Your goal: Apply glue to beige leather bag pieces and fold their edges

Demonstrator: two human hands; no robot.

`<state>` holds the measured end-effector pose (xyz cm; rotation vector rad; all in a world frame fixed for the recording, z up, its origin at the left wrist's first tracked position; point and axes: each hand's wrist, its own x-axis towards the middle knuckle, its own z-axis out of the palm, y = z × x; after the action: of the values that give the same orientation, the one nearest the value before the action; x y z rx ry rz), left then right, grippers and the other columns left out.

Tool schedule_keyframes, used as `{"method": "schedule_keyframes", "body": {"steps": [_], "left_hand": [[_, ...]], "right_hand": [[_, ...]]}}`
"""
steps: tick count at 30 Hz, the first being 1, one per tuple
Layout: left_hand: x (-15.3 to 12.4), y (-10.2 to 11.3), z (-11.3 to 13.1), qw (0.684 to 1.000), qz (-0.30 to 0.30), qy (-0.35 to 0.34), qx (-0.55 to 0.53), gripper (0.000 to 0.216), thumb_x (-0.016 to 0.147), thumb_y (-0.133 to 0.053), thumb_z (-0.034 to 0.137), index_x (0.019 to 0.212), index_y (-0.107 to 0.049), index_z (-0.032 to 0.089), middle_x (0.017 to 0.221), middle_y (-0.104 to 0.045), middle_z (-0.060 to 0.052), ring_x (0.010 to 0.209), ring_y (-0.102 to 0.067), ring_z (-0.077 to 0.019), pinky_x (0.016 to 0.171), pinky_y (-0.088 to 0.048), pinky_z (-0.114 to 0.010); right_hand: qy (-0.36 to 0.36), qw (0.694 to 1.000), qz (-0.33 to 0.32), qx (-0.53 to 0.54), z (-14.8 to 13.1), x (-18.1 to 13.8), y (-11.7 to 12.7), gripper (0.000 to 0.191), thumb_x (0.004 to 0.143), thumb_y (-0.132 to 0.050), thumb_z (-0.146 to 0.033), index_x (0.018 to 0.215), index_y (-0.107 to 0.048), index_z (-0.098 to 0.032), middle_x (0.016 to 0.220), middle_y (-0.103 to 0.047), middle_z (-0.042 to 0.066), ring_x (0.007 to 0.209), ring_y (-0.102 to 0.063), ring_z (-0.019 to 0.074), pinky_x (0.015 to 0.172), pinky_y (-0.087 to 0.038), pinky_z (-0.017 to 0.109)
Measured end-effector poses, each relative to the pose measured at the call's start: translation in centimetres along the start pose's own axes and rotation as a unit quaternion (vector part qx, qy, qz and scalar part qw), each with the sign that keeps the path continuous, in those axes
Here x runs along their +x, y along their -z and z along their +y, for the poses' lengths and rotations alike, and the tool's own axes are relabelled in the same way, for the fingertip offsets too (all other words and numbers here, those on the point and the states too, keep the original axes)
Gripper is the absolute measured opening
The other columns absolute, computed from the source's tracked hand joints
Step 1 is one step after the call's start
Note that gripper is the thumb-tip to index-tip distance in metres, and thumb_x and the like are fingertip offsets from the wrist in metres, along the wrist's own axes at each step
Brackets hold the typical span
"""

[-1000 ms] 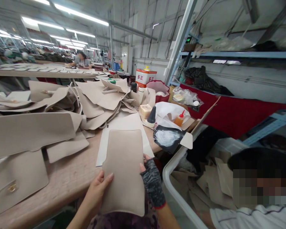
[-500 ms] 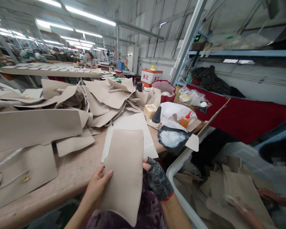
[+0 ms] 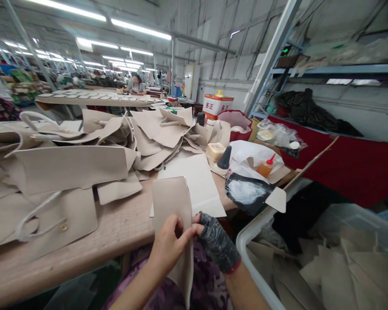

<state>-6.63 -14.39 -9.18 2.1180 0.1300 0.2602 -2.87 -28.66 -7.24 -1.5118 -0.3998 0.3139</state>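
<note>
While both hands meet at the near edge of the worktop [image 3: 110, 228], they hold one beige panel [image 3: 171, 200] upright between them, turned almost edge-on. Left hand [image 3: 170, 245] is bare, fingers [image 3: 176, 226] curled over the panel's near face with the thumb pressed against its right edge. Right hand [image 3: 218, 243] wears a dark fingerless glove; its fingertips pinch the same right edge, touching the left thumb. Panel's lower part hangs below the worktop edge over a purple patterned lap [image 3: 210, 284].

Just far of the panel lies a white sheet [image 3: 198, 183] flat on the worktop. Left and far-left is a heap of beige cut pieces [image 3: 71, 165], some with gold clasps and loop handles. Right of the sheet: a black cone-tip bottle [image 3: 224, 158], a yellowish block [image 3: 216, 150], an orange squeeze bottle [image 3: 265, 168] with red tip, a black tray [image 3: 247, 191] smeared white. A red-and-white tin [image 3: 217, 105] stands far behind.

Near right, a grey bin [image 3: 248, 234] holds more beige offcuts. Red-fronted shelving [image 3: 342, 159] runs along the right. Far back a person [image 3: 136, 84] sits at another long worktop.
</note>
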Motion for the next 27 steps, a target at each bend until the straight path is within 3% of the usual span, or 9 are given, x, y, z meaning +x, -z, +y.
{"method": "schedule_keyframes", "body": {"steps": [8,15,21,24,27], "left_hand": [[-0.9,1.4,0.1,0.999,-0.025,-0.008,0.027,0.027,0.076,-0.058,0.045,0.065,-0.048,0.023,0.065,-0.056,-0.002,0.061,-0.053,-0.018,0.058,-0.039,-0.028],[-1.8,1.4,0.6,0.998,-0.008,-0.026,0.058,0.016,0.076,-0.057,0.039,0.071,-0.053,0.024,0.069,-0.061,-0.005,0.064,-0.059,-0.0205,0.059,-0.042,-0.029],[-1.8,1.3,0.1,0.989,-0.036,-0.023,0.144,0.025,0.079,-0.049,0.047,0.078,-0.056,0.022,0.077,-0.064,-0.006,0.068,-0.063,-0.0224,0.063,-0.047,-0.032],[-1.4,1.3,-0.7,0.987,-0.078,-0.041,0.136,0.035,0.082,-0.043,0.052,0.09,-0.057,0.021,0.087,-0.067,-0.006,0.071,-0.065,-0.0214,0.067,-0.05,-0.032],[-1.1,1.3,-1.4,0.985,-0.085,-0.046,0.142,0.04,0.081,-0.041,0.057,0.09,-0.056,0.021,0.086,-0.067,-0.007,0.07,-0.067,-0.0213,0.064,-0.051,-0.031]], "right_hand": [[-0.027,0.999,-0.042,0.011,0.8,0.4,0.1,0.009,0.072,-0.057,-0.026,0.068,-0.057,-0.017,0.067,-0.052,-0.002,0.064,-0.046,0.0116,0.061,-0.04,0.022],[0.01,0.996,0.011,-0.091,-0.2,0.2,-0.3,0.008,0.074,-0.055,-0.025,0.07,-0.059,-0.019,0.07,-0.058,-0.001,0.071,-0.053,0.015,0.072,-0.043,0.026],[-0.014,0.989,-0.005,-0.147,0.0,0.5,-1.0,0.008,0.071,-0.053,-0.013,0.067,-0.057,-0.018,0.066,-0.057,-0.003,0.065,-0.054,0.0123,0.066,-0.044,0.023],[-0.032,0.984,-0.002,-0.174,0.0,0.9,-0.8,0.009,0.071,-0.054,-0.011,0.065,-0.055,-0.018,0.064,-0.056,-0.004,0.064,-0.053,0.0114,0.065,-0.044,0.022],[-0.03,0.975,0.0,-0.221,0.3,0.9,-0.7,0.007,0.072,-0.056,-0.014,0.066,-0.054,-0.019,0.066,-0.056,-0.004,0.064,-0.054,0.0114,0.066,-0.045,0.022]]}}
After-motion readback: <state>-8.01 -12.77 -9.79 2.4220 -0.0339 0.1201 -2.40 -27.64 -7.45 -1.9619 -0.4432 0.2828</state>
